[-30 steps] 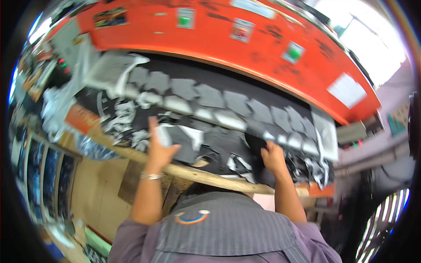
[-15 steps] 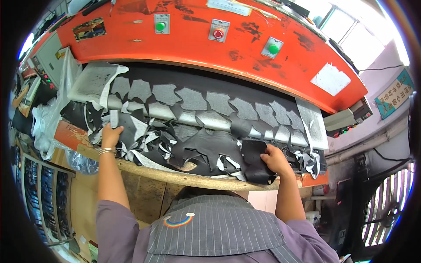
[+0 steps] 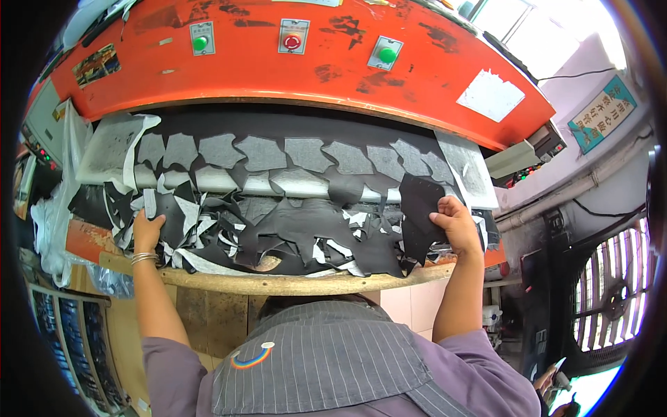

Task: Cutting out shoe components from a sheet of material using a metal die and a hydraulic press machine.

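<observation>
The right hand (image 3: 455, 226) is pinching a black cut piece (image 3: 419, 215) at the table's (image 3: 292, 283) right end, fingers closed on its right edge; the piece is lying just left of them, long axis running away from the person (slightly tilted). The left hand (image 3: 147, 233) is pressing flat, fingers spread, on scraps (image 3: 278, 236) at the left end, holding nothing
</observation>
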`<state>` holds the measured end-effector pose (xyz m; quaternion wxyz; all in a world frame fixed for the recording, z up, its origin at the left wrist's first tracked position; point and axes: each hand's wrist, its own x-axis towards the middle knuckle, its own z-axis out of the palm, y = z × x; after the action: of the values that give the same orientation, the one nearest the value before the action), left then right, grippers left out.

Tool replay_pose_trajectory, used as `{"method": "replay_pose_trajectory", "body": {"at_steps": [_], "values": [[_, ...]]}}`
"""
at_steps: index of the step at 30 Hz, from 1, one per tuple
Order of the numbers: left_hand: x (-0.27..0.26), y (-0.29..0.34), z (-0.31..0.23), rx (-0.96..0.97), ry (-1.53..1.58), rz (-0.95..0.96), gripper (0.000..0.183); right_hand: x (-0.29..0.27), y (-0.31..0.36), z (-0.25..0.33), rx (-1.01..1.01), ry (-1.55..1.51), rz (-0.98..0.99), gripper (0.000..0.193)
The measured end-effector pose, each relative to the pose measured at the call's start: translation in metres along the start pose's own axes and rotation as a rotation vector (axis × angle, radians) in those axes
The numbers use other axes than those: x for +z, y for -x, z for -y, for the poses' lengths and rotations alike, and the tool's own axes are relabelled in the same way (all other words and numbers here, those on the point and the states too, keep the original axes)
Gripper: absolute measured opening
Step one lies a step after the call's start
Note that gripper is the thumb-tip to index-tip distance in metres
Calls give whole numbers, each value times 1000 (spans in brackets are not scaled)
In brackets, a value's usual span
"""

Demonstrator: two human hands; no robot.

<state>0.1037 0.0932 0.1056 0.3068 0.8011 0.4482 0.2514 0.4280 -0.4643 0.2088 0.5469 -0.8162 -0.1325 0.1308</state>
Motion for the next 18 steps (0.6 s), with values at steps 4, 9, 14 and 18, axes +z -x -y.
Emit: {"method": "replay_pose_trajectory", "body": {"at_steps": [4,9,14,18], "values": [[-1,6,3,-1,98,-45,37,13,9,23,-120,-432,-5,22],[-15,61,-27,43,568,-337,39,31,14,16,-88,-173,107,20],[-43,171,-76,-142,1339,-177,46,73,29,49,-41,-327,429,26],[1,263,-81,-356,1379,-37,45,123,50,78,43,-669,932,35]]}}
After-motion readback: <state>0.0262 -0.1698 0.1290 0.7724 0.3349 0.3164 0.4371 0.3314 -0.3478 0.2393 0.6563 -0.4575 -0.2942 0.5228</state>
